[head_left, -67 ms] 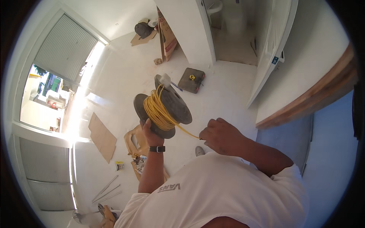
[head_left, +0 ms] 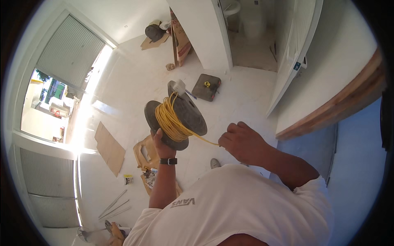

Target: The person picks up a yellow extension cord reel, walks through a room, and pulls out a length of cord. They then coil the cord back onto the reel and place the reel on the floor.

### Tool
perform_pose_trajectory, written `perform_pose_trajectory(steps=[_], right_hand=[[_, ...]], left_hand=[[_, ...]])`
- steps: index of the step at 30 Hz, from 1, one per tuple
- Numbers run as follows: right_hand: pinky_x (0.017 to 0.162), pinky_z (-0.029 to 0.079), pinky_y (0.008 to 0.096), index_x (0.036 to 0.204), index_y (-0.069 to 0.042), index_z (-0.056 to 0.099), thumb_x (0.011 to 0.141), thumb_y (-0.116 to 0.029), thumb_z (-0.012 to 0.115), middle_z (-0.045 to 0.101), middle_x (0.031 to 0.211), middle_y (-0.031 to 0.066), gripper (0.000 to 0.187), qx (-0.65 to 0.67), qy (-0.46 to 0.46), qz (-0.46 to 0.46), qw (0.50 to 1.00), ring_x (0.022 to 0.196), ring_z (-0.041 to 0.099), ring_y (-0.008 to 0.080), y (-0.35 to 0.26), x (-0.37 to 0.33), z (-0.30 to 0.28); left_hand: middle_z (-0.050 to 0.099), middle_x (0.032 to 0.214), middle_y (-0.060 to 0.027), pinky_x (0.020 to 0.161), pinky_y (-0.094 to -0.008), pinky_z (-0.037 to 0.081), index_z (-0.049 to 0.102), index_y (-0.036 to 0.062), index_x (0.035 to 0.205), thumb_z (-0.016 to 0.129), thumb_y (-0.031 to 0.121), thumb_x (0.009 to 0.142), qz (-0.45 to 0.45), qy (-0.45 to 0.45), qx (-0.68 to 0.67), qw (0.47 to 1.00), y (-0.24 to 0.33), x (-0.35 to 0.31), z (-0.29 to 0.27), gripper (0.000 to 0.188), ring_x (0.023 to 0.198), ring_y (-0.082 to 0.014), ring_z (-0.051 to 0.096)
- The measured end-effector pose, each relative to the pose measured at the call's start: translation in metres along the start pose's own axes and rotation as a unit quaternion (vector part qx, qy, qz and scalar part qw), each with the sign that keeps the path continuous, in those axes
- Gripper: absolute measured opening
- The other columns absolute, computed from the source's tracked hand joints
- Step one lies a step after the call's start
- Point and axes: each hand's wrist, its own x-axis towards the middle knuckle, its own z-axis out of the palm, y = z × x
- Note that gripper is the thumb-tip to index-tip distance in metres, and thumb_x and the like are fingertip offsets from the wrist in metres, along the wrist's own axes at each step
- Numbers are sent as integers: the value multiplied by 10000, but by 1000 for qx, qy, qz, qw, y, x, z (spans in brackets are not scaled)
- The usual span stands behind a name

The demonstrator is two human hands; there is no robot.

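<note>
A dark cable spool (head_left: 191, 107) wound with yellow cable (head_left: 170, 121) hangs tilted above the floor in front of me. My left hand (head_left: 163, 143) grips it by the lower rim, thumb up against the flange; some of the fingers are hidden behind it. From the windings a length of the cable runs out to the right. Its end part is pinched in my closed right hand (head_left: 242, 142), apart from the spool. At the spool's upper flange shows a small white block-like thing (head_left: 179, 87), whose kind I cannot make out.
Beyond the spool a dark tool case (head_left: 206, 87) lies on the floor with a yellow tape measure (head_left: 207, 84) on top. Cardboard (head_left: 110, 148) and thin rods (head_left: 113, 204) lie at the left. An open door (head_left: 297, 53) stands at the right, by a bathroom.
My right hand has moved slightly to the right, drawing the stretch of yellow cable a little longer. The left hand and spool have hardly shifted.
</note>
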Motion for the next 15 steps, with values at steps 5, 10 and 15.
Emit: perform_pose_trajectory(steps=[5, 10, 15], right_hand=[[910, 526, 373, 959, -50, 648, 871, -42, 673, 654, 1214, 63, 93, -143, 145, 34, 978, 1107, 637, 225, 27, 49, -32], [824, 572, 351, 1070, -8, 604, 909, 39, 667, 655, 1256, 111, 180, 6, 260, 115, 959, 930, 700, 230, 46, 103, -12], [828, 564, 345, 1149, 6, 583, 972, 20, 624, 686, 1167, 114, 183, 340, 364, 238, 834, 950, 697, 202, 46, 127, 11]], left_hand=[[587, 1427, -175, 1037, -489, 537, 429, -18, 1493, 642, 299, 952, -1, -81, -11, 997, 25, 1, -23, 663, 1260, -322, 617], [621, 1401, -181, 1030, -507, 542, 495, -27, 1458, 653, 335, 946, -10, -102, -48, 994, 46, -3, -25, 646, 1248, -336, 631], [664, 1368, -195, 1041, -529, 528, 559, -20, 1419, 623, 395, 944, -34, -76, -161, 983, 71, -5, -35, 634, 1236, -352, 648]])
